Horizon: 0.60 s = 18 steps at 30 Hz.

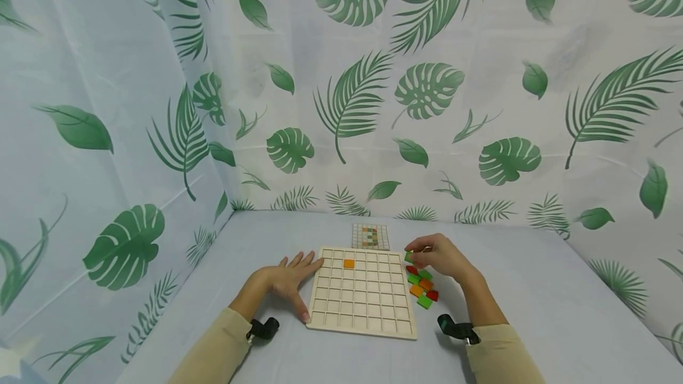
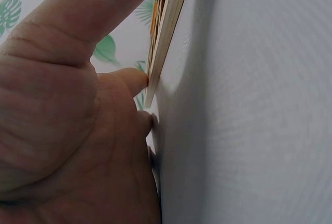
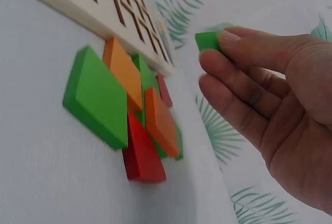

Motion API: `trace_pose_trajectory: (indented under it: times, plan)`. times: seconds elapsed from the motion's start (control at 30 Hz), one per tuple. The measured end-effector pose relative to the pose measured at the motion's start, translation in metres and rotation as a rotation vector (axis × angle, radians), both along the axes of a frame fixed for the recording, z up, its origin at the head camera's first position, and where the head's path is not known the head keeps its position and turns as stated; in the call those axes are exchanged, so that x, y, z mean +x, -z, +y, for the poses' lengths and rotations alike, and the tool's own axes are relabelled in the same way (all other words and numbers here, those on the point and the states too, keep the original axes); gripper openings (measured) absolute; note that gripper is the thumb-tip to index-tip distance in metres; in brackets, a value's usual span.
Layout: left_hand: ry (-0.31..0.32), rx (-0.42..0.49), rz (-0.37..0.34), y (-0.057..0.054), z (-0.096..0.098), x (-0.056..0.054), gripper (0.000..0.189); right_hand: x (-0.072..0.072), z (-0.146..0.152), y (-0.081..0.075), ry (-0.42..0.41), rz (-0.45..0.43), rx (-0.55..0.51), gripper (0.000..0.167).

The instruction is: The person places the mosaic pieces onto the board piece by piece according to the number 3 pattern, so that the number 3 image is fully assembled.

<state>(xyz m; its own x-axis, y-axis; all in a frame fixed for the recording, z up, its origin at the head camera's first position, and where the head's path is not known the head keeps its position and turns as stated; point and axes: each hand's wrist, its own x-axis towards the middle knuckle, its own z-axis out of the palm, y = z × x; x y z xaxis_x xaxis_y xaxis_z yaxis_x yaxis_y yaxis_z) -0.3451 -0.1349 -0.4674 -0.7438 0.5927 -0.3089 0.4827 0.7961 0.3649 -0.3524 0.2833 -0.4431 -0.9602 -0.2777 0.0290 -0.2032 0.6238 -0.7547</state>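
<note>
A wooden grid board (image 1: 363, 295) lies on the table with one orange square tile (image 1: 349, 264) in a cell of its upper part. My left hand (image 1: 290, 280) rests at the board's left edge, fingers spread, with thumb and index finger touching it; the left wrist view shows the palm (image 2: 67, 130) beside the board's side. Over the board's upper right corner, my right hand (image 1: 440, 256) pinches a green tile (image 3: 207, 41) between thumb and fingertips. Below that hand, a loose pile of green, orange and red tiles (image 3: 98, 97) lies against the board's right side.
Behind the board lies a small pattern card (image 1: 370, 236) printed with a grid and coloured squares. White cloth with green leaves (image 1: 352, 99) hangs at the back and left. A pale cloth (image 1: 533, 289) covers the table.
</note>
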Motion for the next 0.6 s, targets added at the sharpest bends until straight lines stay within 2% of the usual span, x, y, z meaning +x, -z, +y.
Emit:
trace_pose_trajectory:
  times: [0.13,0.4,0.6]
  plan:
    - [-0.002,-0.003,-0.003,0.0,0.0,0.001,0.14,0.0,-0.008,-0.001,-0.005,0.037,-0.021,0.026]
    - [0.003,-0.004,-0.01,0.0,0.0,0.0,0.14,-0.003,-0.016,0.006,-0.007,0.039,-0.062,0.026]
    - [0.002,-0.004,-0.005,0.001,0.0,0.0,0.139,-0.002,-0.024,0.004,-0.032,0.099,-0.1,0.026]
